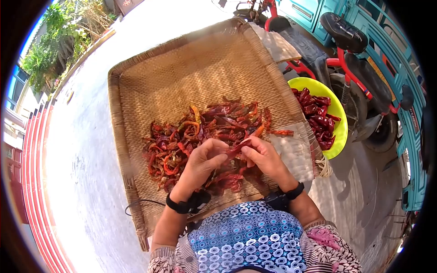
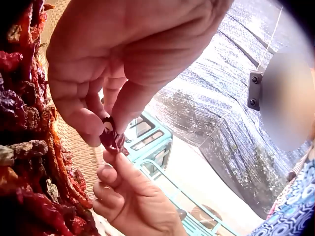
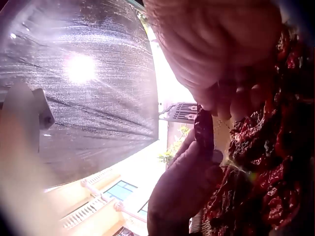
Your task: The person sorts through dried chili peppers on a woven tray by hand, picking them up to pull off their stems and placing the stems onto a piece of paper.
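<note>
Between my two hands is one dark red dried chili (image 2: 112, 137). My left hand (image 1: 205, 162) pinches one end with thumb and fingers, and my right hand (image 1: 267, 159) pinches the other end. In the right wrist view the chili (image 3: 204, 129) spans the gap between both sets of fingertips. Right below the hands lies a loose heap of dried red and orange chilies (image 1: 175, 154), spread over the near half of a large woven tray (image 1: 168, 86). Part of the heap is hidden behind my hands.
A yellow-green basin (image 1: 340, 118) of glossy dark red chilies (image 1: 318, 113) stands right of the tray. Beyond it is a red-framed vehicle with a black seat (image 1: 344, 32), beside a turquoise vehicle (image 1: 409, 136). Plants (image 1: 54, 45) and red-edged steps (image 1: 38, 182) line the left side.
</note>
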`<state>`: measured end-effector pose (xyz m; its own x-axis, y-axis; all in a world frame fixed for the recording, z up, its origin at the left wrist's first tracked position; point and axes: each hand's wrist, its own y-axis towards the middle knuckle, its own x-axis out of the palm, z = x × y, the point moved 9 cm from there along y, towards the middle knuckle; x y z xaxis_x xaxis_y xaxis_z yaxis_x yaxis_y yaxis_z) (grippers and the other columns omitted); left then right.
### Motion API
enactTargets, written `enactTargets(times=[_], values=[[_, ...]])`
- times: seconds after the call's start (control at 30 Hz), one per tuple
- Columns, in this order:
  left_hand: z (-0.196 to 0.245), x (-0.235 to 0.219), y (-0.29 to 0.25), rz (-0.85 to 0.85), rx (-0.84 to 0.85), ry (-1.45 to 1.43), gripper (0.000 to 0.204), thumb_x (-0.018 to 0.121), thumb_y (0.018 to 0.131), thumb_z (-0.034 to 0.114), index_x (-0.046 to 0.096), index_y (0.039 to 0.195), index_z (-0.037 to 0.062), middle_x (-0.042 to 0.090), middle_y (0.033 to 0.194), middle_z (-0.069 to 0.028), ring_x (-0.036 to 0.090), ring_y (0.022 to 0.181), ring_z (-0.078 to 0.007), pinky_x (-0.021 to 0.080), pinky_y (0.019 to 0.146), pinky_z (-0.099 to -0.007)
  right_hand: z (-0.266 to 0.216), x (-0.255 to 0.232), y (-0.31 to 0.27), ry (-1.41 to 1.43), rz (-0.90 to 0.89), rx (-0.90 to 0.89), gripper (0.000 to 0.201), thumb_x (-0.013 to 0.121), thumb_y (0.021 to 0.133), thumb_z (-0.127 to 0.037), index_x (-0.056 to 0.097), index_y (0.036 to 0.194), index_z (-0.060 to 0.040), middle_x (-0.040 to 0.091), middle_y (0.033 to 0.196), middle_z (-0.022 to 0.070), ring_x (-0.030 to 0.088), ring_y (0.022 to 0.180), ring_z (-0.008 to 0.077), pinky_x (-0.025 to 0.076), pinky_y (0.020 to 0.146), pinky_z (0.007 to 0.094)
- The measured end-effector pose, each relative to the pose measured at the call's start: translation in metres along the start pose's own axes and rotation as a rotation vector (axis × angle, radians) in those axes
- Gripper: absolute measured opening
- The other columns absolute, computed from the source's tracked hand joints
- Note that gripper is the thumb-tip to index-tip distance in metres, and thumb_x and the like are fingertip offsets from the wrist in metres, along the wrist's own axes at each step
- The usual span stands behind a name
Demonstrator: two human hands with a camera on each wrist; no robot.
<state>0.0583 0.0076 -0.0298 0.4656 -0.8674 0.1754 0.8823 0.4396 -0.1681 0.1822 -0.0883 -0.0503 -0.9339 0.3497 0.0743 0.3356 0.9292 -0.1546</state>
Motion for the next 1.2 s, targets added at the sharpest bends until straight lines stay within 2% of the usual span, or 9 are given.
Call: enactTargets(times=[0.2,0.33,0.4,0.47,0.6,0.67,0.97,1.07,1.2], values=[[-0.005,0.013,0.007,-0.088,-0.06,0.083,0.025,0.066,0.097,0.013,0.058,0.119,0.0032,0.064,0.1,-0.0008,0.06,0.091,-0.007,0.05,0.077,-0.0225,0.005,-0.016,-0.015,0.252,0.017,0.075,0.013,0.057,0.099,-0.012,0.061,0.109,-0.0063,0.065,0.087,0.001,0.057,0.07,0.0067,0.047,0.066,0.0202],[0.041,-0.002,0.018,0.208,0.483,1.101,0.034,0.074,0.086,0.017,0.063,0.115,0.0038,0.062,0.109,-0.0094,0.054,0.099,-0.0243,0.046,0.088,-0.0377,0.003,-0.073,-0.019,0.358,0.26,-0.019,0.012,0.059,0.099,-0.015,0.06,0.108,-0.0075,0.067,0.089,0.0018,0.059,0.07,0.0082,0.049,0.064,0.0226],[0.054,-0.011,0.028,0.281,0.491,1.199,0.033,0.075,0.082,0.019,0.065,0.111,0.0049,0.059,0.119,-0.0123,0.047,0.112,-0.0351,0.039,0.095,-0.0441,0.009,-0.116,-0.022,0.522,0.404,-0.128,0.012,0.059,0.099,-0.017,0.06,0.108,-0.0082,0.068,0.091,0.0023,0.06,0.071,0.0092,0.05,0.064,0.0247],[0.061,-0.015,0.038,0.399,0.58,1.322,0.029,0.072,0.086,0.022,0.067,0.109,0.0048,0.059,0.125,-0.0134,0.045,0.121,-0.0367,0.036,0.098,-0.0483,0.016,-0.157,-0.032,0.754,0.625,-0.233,0.012,0.06,0.1,-0.018,0.061,0.107,-0.0085,0.068,0.095,0.0023,0.059,0.072,0.0103,0.051,0.064,0.0269],[0.025,-0.034,0.075,0.36,0.431,1.518,0.024,0.066,0.093,0.027,0.067,0.106,0.0069,0.058,0.124,-0.0106,0.042,0.126,-0.0366,0.031,0.104,-0.0503,0.023,-0.166,-0.037,0.885,0.668,-0.177,0.028,0.058,0.1,-0.02,0.058,0.124,-0.0069,0.066,0.102,0.0033,0.059,0.077,0.0109,0.052,0.066,0.0287],[0.012,-0.039,0.086,0.304,0.365,1.536,0.025,0.064,0.092,0.027,0.068,0.102,0.0041,0.059,0.126,-0.0131,0.044,0.124,-0.0363,0.032,0.102,-0.0527,0.027,-0.152,-0.036,0.82,0.613,-0.146,0.028,0.058,0.101,-0.02,0.057,0.125,-0.0065,0.066,0.102,0.0034,0.06,0.077,0.0106,0.052,0.066,0.028],[0.049,-0.015,0.046,0.33,0.684,1.525,0.013,0.062,0.091,0.013,0.069,0.098,0.0061,0.063,0.113,-0.004,0.052,0.112,-0.0298,0.037,0.099,-0.0446,0.011,-0.086,-0.015,0.347,0.372,-0.023,0.024,0.058,0.099,-0.015,0.055,0.122,-0.0062,0.064,0.099,0.0023,0.06,0.077,0.0075,0.051,0.068,0.0232],[0.064,0.003,0.022,0.213,0.631,1.367,0.018,0.063,0.09,0.005,0.068,0.106,0.0061,0.064,0.114,-0.0034,0.053,0.109,-0.028,0.038,0.095,-0.0397,-0.007,-0.057,-0.006,0.035,0.248,-0.085,0.029,0.061,0.098,-0.011,0.054,0.125,-0.0034,0.063,0.099,0.0022,0.058,0.078,0.0062,0.051,0.071,0.023],[0.061,0.034,-0.005,-0.092,0.568,1.229,0.022,0.062,0.087,0.003,0.069,0.107,0.0045,0.064,0.117,-0.0046,0.053,0.107,-0.0273,0.042,0.096,-0.0387,-0.044,-0.018,-0.007,-0.327,0.221,-0.425,0.021,0.063,0.097,-0.009,0.061,0.118,-0.0048,0.061,0.098,0.0006,0.057,0.079,0.0041,0.049,0.067,0.0214]])
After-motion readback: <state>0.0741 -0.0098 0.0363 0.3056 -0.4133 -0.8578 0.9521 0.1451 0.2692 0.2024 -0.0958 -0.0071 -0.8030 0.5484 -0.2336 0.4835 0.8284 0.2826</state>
